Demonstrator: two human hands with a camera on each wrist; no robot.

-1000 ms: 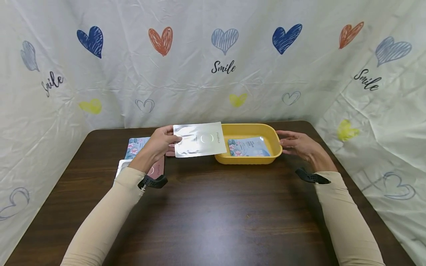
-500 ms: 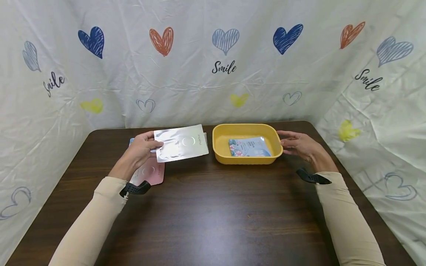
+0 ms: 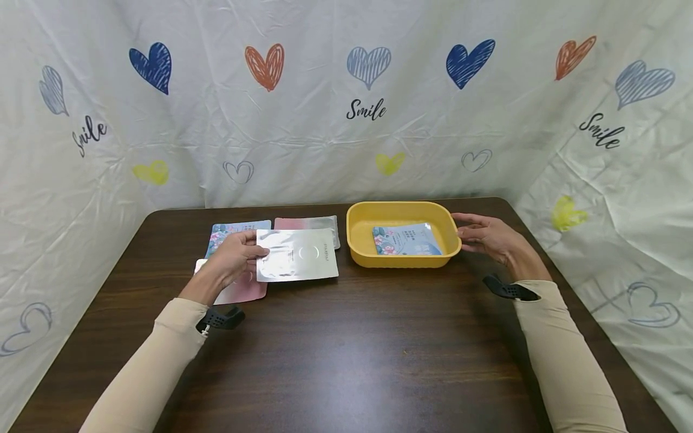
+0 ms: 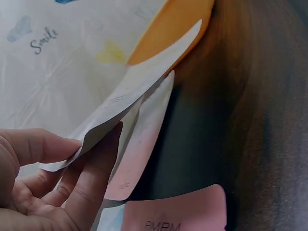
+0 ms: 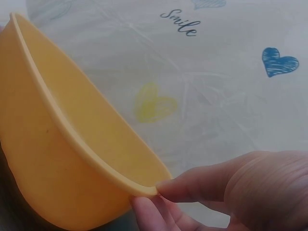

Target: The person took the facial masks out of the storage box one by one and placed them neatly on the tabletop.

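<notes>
My left hand pinches the left edge of a silver face mask packet, thumb on top and fingers below. In the left wrist view the held packet slants above the table, apart from the packets under it. A pink packet, a blue floral packet and a pink-and-silver packet lie near that hand, partly covered. At the right end of a yellow plastic basket, my right hand holds the rim between thumb and fingers. Inside the basket lies another blue floral packet.
The dark wooden table reaches back to a white curtain printed with hearts and "Smile". A white packet corner shows beside the left wrist. Each wrist wears a black band.
My left hand has moved left with the silver packet, away from the basket, and then lower and nearer, uncovering the packets behind. My right hand stays at the basket's end.
</notes>
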